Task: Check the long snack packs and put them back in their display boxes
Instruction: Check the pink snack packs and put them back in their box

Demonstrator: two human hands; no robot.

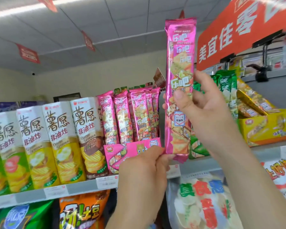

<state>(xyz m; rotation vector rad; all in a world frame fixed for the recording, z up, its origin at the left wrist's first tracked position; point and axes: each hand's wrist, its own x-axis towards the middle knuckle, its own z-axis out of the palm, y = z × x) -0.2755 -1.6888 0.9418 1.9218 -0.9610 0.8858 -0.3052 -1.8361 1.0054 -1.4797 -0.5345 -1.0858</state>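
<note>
Nearest: pinching bottom seam of pink snack pack (180, 63) w/ left hand (139, 176), fingers curled on it, just R of the pink display box (116, 156) front corner. Clamped on same pack mid-length w/ right hand (203, 109), thumb on front, fingers behind. Held upright, above and R of the box, not yet in. Looks like more than one pack stacked, tops fanned, but can't say for sure. Risks, as judged: could let an inner pack slide out if grip loosens going from two hands to one. Could snag bottom seam on the box's low front lip and crumple the foil. Could bump the standing pink packs (122, 116) inside the box, a few leaning, and tip them fwd. Right beside the box on L: chip cartons (59, 138) on same shelf (31, 195), so little room to nudge the box sideways. Further R of the box: green packs (224, 83) and yellow box (267, 129), so easy to misfile into the wrong colour if rushed.
</note>
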